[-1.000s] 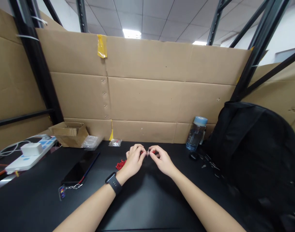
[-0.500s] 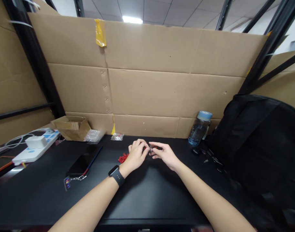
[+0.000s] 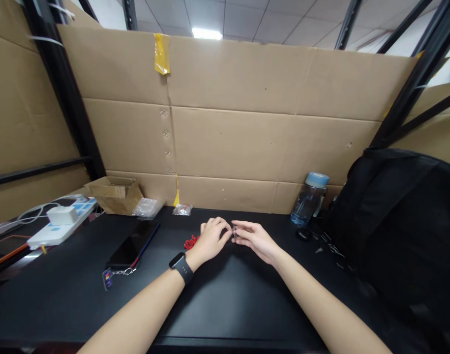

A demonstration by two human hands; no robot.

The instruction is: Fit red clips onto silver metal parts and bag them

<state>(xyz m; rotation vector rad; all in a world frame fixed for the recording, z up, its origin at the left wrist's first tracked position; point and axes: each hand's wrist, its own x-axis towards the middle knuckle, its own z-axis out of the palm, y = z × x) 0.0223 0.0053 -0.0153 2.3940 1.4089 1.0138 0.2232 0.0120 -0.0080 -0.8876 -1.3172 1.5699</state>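
My right hand (image 3: 255, 239) grips a small, thin, disc-like piece (image 3: 234, 231) between thumb and fingers, its edge turned towards me and part of it hidden by the fingers. From the other side my left hand (image 3: 212, 239) meets it, thumb and index finger bent close together. Whatever the left fingertips hold, if anything, is too small to make out. Both hands are just above the black desk. Beside the left hand lies a heap of small red pieces (image 3: 191, 242), partly covered by it. A dark smartwatch (image 3: 181, 266) is on the left wrist.
On the left are a phone (image 3: 133, 246) with a keychain, a power strip (image 3: 60, 227) and an open cardboard box (image 3: 116, 195). Small plastic bags (image 3: 182, 210) lie at the back. A water bottle (image 3: 310, 199) and black backpack (image 3: 402, 231) stand right. Cardboard (image 3: 225, 132) walls the back.
The view has shifted slightly, so everything sits a little further right and lower. My fingertips have drawn closer together around the small disc-like piece, which shows less dark face now.
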